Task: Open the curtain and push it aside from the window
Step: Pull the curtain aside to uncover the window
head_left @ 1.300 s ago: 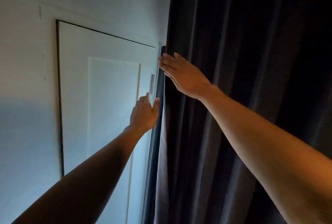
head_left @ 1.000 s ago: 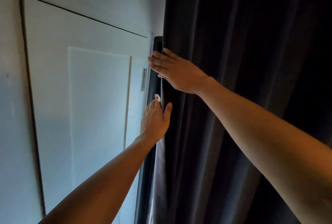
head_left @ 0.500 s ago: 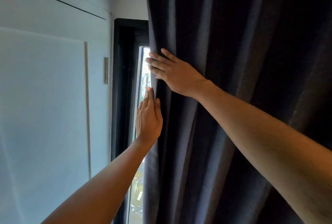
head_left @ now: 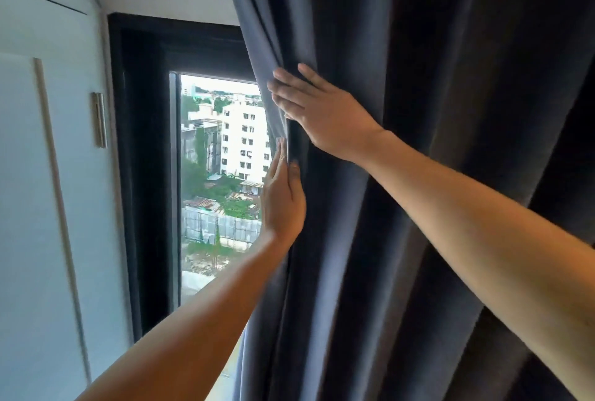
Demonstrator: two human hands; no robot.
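Curtain status: heavy dark grey-blue fabric curtain (head_left: 402, 175) hangs in deep vertical folds, its leading edge pulled partway off the black-framed window (head_left: 148, 156), so a tall strip of glass shows to the left of both hands. Right hand (head_left: 325, 117) is the upper one: palm flat on the cloth, fingers spread and extended, fingertips right at the bunched leading edge; not pinching anything, just pressing. Left hand (head_left: 283, 198) sits just below it, fingers straight and held together pointing up, edge-on against the same fold; thumb lies on the front of the cloth, and I can't tell if the fingers reach behind the edge. Both forearms bare, left one crossing low in front of the glass. Daylight outside: white multi-storey building (head_left: 244, 140), greenery and low roofs beyond the left hand. Further left of the window frame, pale panelled door (head_left: 48, 207) with small metal plate (head_left: 100, 120) near its edge.
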